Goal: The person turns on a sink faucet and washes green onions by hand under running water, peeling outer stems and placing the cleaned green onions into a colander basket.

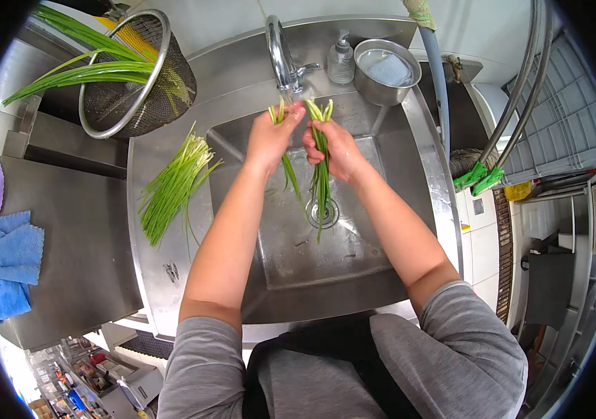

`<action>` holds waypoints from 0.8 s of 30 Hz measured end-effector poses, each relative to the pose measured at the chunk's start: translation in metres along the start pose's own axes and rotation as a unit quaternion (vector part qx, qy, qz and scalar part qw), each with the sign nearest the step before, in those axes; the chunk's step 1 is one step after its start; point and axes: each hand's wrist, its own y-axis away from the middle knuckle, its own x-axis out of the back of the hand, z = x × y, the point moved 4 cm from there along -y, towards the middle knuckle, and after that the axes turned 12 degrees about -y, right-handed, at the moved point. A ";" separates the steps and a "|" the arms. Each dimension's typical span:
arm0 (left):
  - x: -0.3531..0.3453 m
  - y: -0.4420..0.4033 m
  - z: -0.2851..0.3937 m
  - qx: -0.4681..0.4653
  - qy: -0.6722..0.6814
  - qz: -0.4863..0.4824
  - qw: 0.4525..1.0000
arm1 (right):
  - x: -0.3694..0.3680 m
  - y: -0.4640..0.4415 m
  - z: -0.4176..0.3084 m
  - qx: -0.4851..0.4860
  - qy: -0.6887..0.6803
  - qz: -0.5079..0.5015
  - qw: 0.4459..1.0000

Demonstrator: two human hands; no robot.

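Stainless steel shapes the sink point(312, 269) in the head view, its basin set between flat ledges. Toward its back edge, the left hand point(268, 143) grips a thin green bunch point(290, 174), pale ends up beside the thumb, leaves hanging into the basin. Just beside it, the right hand point(338, 150) is closed around a thicker green bunch point(321, 185), whose tips hang over the drain point(329, 211). Both hands are near the spout of the faucet point(278, 52) at the back edge. On the ledge along the sink's left edge lies a loose pile of green stalks point(179, 185), pale ends toward the back. Near the back right corner stand a clear pump bottle point(340, 64) and a metal pot point(380, 92). Beyond the back left corner, a mesh strainer point(172, 105) holds longer green leaves point(88, 78).
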 end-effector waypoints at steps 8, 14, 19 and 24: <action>0.000 0.001 0.007 0.009 0.091 -0.045 0.995 | -0.001 -0.003 0.007 0.022 -0.005 0.012 1.000; 0.001 -0.004 -0.004 0.011 0.119 -0.048 0.992 | -0.004 -0.004 0.008 0.032 -0.005 0.009 0.999; 0.006 -0.001 0.002 0.016 0.056 0.060 0.996 | -0.004 -0.003 0.007 0.013 -0.033 0.015 0.999; 0.008 -0.002 -0.003 0.017 0.063 0.063 0.996 | -0.009 -0.001 0.006 0.024 0.017 0.032 0.999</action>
